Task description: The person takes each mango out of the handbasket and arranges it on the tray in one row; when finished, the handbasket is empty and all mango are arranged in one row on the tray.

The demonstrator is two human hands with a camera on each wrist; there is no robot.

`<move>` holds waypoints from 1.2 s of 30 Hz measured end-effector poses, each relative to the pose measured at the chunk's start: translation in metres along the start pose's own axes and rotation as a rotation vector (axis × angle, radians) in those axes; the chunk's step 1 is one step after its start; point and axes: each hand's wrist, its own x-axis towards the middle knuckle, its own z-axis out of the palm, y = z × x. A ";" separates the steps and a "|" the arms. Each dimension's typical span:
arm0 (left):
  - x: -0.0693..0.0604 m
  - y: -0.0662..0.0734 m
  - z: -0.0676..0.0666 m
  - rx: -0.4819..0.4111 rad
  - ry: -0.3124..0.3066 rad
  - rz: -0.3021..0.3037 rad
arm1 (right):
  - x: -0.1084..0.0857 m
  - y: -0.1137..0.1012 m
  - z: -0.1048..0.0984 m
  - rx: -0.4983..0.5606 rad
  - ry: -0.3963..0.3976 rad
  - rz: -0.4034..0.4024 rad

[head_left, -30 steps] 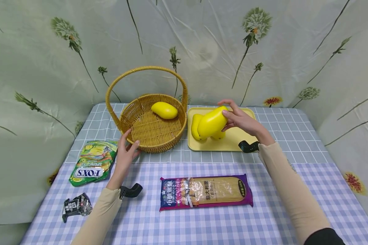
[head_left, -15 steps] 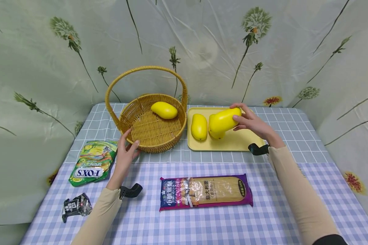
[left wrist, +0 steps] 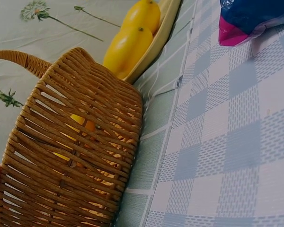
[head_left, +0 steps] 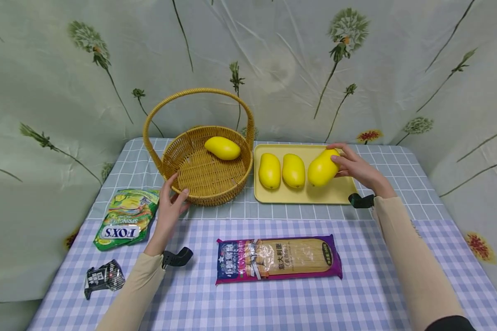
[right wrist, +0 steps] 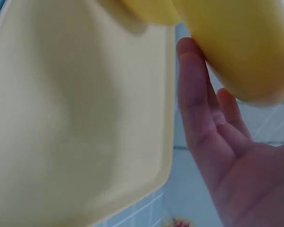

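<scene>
My right hand [head_left: 358, 171] grips a yellow mango [head_left: 323, 168] by its far end, over the right half of a pale yellow tray [head_left: 339, 195]. To its left, two more mangoes lie side by side on that tray, a middle mango [head_left: 293, 171] and a left mango [head_left: 269, 171]. A wicker basket [head_left: 209, 200] with a tall arched handle stands left of the tray, one mango [head_left: 222, 148] inside it. The near left rim of the basket is pinched by my left hand [head_left: 171, 207], fingers inside and thumb at the front. Only fingertips show in the left wrist view.
A purple pack of spaghetti [head_left: 279, 259] lies on the checked cloth in front of the tray. At the left are a green Fox's pouch [head_left: 128, 218] and a small black wrapped packet [head_left: 103, 278]. A floral curtain [head_left: 273, 69] hangs behind the table.
My right hand has carried the mango rightward over the tray and lowered it, uncovering the other two mangoes. The left hand and the basket stay in place.
</scene>
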 end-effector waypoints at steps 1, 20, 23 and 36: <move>-0.001 0.001 0.000 0.001 -0.001 0.004 | 0.001 0.002 -0.002 -0.019 -0.001 0.018; -0.005 0.004 0.002 0.018 0.015 0.030 | 0.033 0.019 0.003 -0.181 -0.085 0.100; -0.005 0.004 0.002 0.018 0.013 0.027 | 0.036 0.020 0.003 -0.172 -0.099 0.102; -0.004 0.004 0.003 0.028 0.019 0.030 | 0.037 0.022 0.005 -0.158 -0.120 0.088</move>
